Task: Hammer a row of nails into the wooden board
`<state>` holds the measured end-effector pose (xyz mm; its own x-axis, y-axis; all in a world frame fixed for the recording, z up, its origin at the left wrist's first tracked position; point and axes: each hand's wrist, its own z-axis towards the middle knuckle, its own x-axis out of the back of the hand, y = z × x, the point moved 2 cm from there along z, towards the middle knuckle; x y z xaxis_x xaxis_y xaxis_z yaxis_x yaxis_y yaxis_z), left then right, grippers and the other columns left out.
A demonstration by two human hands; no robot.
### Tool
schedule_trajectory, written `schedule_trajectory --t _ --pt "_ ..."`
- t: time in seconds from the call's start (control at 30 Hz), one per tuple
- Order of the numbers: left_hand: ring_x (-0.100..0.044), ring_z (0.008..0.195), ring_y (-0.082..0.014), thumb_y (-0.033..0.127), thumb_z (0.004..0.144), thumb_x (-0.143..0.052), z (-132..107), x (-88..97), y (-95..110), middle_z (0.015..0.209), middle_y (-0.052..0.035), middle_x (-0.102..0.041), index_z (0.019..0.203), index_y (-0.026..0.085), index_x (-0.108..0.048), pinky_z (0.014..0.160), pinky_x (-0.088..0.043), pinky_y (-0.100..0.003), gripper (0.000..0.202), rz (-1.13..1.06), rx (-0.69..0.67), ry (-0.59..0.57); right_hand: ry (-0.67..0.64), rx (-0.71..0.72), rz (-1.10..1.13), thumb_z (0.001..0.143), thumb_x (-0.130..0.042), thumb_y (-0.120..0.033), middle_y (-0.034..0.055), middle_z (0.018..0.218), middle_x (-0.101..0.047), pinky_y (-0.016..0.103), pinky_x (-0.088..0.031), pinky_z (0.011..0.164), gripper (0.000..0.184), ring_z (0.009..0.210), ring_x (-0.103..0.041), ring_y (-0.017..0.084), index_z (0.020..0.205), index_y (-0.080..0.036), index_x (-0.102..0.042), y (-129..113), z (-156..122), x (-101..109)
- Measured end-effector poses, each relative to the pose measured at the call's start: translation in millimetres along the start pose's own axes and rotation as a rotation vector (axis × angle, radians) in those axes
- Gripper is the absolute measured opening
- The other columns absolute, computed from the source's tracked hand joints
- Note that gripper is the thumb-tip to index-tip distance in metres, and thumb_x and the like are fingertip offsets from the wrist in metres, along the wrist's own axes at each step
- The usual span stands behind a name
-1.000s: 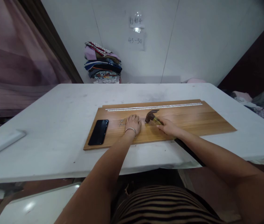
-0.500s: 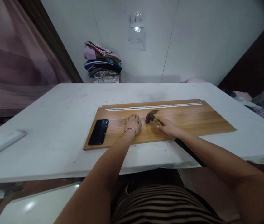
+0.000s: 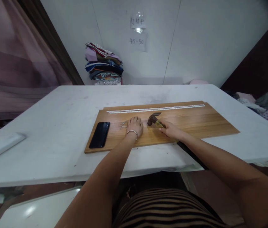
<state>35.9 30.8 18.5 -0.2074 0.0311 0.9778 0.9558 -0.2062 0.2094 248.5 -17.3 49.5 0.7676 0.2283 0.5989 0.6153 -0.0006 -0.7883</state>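
Observation:
My right hand is closed around the handle of a claw hammer. The hammer's rusty brown head is over the wooden board, its claw pointing away from me; whether it touches the wood I cannot tell. Flat on the same board, palm down, lies my left hand, its fingers stretched out and a bracelet at the wrist. Several nails lie just left of that hand, partly hidden by it. A black phone rests at the board's left end.
Two thin white marked strips run along the board's far side. The board lies on a white table. A white roll is at the table's left edge, and folded cloths are stacked against the wall.

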Motion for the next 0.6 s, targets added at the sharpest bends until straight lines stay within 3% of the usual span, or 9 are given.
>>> schedule_trajectory --t 0.6 --pt "-0.053 0.149 -0.03 0.028 0.109 -0.044 0.6 -0.9 -0.7 0.16 -0.0136 -0.062 0.136 0.02 -0.071 0.127 -0.04 -0.045 0.039 0.002 0.003 0.009 0.019 -0.013 0.071 0.085 -0.066 -0.012 -0.0019 0.072 -0.064 0.026 -0.048 0.067 0.039 0.065 -0.057 0.015 0.123 -0.018 -0.074 2.1 2.9 -2.9"
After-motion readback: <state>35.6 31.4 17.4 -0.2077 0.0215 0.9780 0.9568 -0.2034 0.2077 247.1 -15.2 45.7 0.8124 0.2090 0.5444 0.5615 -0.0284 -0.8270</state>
